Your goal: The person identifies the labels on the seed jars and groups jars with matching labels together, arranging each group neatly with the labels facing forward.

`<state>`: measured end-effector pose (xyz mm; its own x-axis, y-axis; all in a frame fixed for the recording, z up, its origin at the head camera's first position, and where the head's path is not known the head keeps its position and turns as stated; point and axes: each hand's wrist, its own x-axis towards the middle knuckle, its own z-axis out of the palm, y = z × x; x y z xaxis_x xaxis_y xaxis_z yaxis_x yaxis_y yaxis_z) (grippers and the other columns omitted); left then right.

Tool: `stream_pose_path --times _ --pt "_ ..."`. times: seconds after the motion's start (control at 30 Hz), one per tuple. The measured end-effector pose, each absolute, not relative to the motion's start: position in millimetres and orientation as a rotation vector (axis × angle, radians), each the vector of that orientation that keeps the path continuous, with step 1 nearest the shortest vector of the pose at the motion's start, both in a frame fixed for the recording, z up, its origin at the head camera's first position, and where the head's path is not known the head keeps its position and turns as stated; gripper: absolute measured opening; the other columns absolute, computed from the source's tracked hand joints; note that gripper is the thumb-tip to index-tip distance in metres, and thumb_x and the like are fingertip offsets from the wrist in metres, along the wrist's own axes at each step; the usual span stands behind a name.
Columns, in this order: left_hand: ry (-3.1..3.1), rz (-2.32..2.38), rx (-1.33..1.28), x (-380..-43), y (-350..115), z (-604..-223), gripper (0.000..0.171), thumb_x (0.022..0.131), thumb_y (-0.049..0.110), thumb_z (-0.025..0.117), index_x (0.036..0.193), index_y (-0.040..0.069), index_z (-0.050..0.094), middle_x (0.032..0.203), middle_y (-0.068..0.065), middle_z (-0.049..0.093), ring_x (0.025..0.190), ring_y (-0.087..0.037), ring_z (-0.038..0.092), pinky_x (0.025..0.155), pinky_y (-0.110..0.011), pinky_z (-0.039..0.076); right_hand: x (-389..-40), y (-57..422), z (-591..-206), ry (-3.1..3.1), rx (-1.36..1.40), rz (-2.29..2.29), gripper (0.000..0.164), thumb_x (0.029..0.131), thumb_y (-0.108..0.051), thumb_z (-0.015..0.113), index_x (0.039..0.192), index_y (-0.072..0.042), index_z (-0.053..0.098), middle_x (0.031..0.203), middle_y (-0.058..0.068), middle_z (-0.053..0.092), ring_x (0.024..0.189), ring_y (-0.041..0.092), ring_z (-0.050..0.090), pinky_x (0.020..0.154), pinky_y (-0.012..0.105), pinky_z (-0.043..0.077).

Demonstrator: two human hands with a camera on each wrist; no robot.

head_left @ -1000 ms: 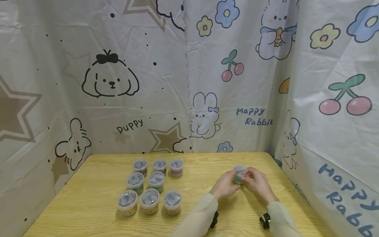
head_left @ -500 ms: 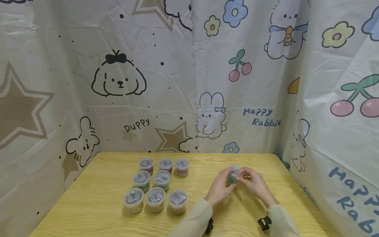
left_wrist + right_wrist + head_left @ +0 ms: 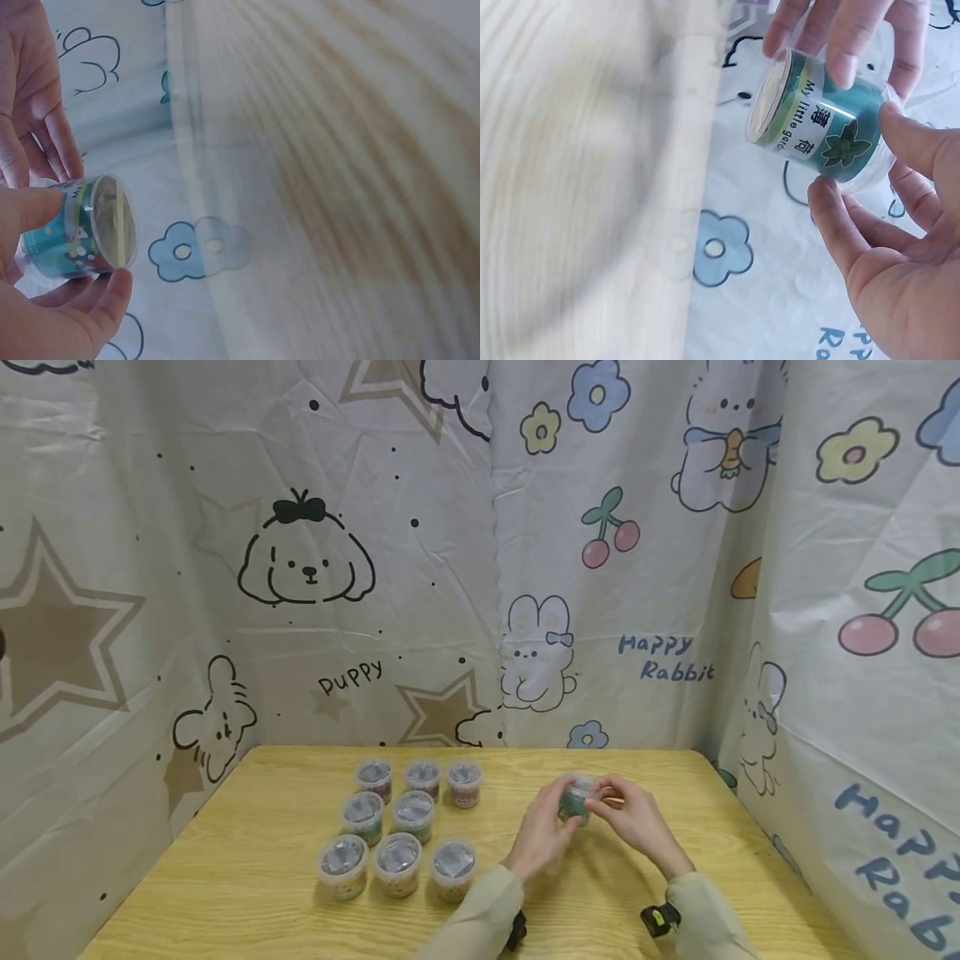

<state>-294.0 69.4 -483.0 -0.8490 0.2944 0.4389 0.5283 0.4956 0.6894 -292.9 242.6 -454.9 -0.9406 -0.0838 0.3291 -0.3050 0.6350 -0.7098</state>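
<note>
Above the right part of the table, my left hand grips a small clear plastic planting cup with a teal label. In the right wrist view the label of the cup reads "My little garden" with a green leaf picture. The cup is tilted on its side there, its base toward the table. My left thumb and fingers lie around its body near the base. My right hand pinches the lid end between thumb and fingers. The lid itself is mostly hidden by the fingers.
Left of my hands, similar lidded cups stand upright in three rows: a back row with reddish cups, a middle pair with green labels, and a front row with orange ones. Patterned curtains enclose the wooden table.
Both hands have moved left in the head view together with the cup, nearer the rows. The standing cups shift right only because the head view turned slightly.
</note>
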Motion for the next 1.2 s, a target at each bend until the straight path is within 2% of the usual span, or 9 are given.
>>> stream_pose_path --times 0.3,0.47,0.6,0.73,0.87,0.97,1.1,1.2 --pt "-2.434 -1.312 -0.616 -295.3 63.3 -482.0 0.072 0.090 0.010 0.071 0.151 0.014 0.033 0.142 -0.011 0.051 0.125 -0.024 0.055 0.100 -0.038 0.051 -291.8 223.9 -445.6 -2.525 0.232 1.350 0.018 0.088 -0.016 0.075 0.100 -0.007 0.065 0.115 0.015 0.067 0.110 0.032 0.065 0.092 0.041 0.057" --pt "-2.398 -1.468 -0.558 -295.8 58.8 -485.2 0.082 0.089 0.013 0.073 0.155 0.011 0.024 0.134 -0.011 0.058 0.116 -0.019 0.060 0.093 -0.034 0.052 -290.3 218.2 -445.7 -2.512 0.173 1.393 0.020 0.088 -0.020 0.074 0.101 -0.007 0.065 0.117 0.014 0.066 0.111 0.032 0.064 0.091 0.041 0.057" --pt "-2.369 -1.513 -0.557 -296.9 55.7 -485.5 0.083 0.086 0.013 0.076 0.153 0.009 0.027 0.127 -0.011 0.063 0.110 -0.018 0.062 0.089 -0.032 0.053 -288.6 215.7 -443.5 -2.515 0.161 1.424 0.026 0.088 -0.026 0.075 0.103 -0.008 0.064 0.119 0.014 0.065 0.113 0.035 0.063 0.087 0.043 0.058" --pt "-2.332 -1.577 -0.572 -297.6 53.5 -484.0 0.081 0.086 0.012 0.076 0.152 0.008 0.029 0.127 -0.012 0.063 0.110 -0.019 0.062 0.090 -0.034 0.054 -288.3 215.7 -439.8 -2.529 0.143 1.489 0.034 0.086 -0.032 0.077 0.107 -0.009 0.063 0.126 0.013 0.062 0.118 0.036 0.060 0.087 0.045 0.057" --pt "-2.319 -1.651 -0.575 -296.5 52.1 -481.2 0.080 0.087 0.012 0.075 0.152 0.011 0.029 0.129 -0.012 0.062 0.114 -0.020 0.060 0.094 -0.038 0.052 -287.7 218.0 -438.2 -2.530 0.167 1.558 0.039 0.087 -0.036 0.075 0.111 -0.008 0.061 0.134 0.013 0.056 0.122 0.039 0.056 0.091 0.049 0.055" --pt "-2.315 -1.709 -0.579 -295.8 51.7 -479.9 0.080 0.088 0.012 0.074 0.153 0.012 0.029 0.132 -0.013 0.060 0.119 -0.022 0.058 0.099 -0.041 0.050 -288.7 220.3 -439.2 -2.510 0.221 1.649 0.037 0.090 -0.031 0.072 0.114 -0.005 0.061 0.137 0.015 0.054 0.124 0.040 0.055 0.096 0.050 0.053" --pt "-2.299 -1.820 -0.591 -296.0 51.1 -479.8 0.081 0.089 0.012 0.073 0.154 0.014 0.026 0.134 -0.014 0.059 0.124 -0.025 0.057 0.105 -0.043 0.047 -290.9 223.0 -440.9 -2.473 0.262 1.763 0.033 0.092 -0.023 0.070 0.116 -0.002 0.062 0.136 0.017 0.055 0.123 0.037 0.057 0.099 0.046 0.052" --pt "-2.299 -1.885 -0.599 -296.5 50.4 -478.8 0.080 0.090 0.014 0.072 0.155 0.015 0.026 0.133 -0.012 0.059 0.126 -0.025 0.056 0.108 -0.044 0.045 -291.3 224.3 -441.0 -2.466 0.252 1.775 0.034 0.092 -0.023 0.070 0.117 -0.002 0.063 0.132 0.017 0.058 0.119 0.032 0.060 0.097 0.042 0.053"
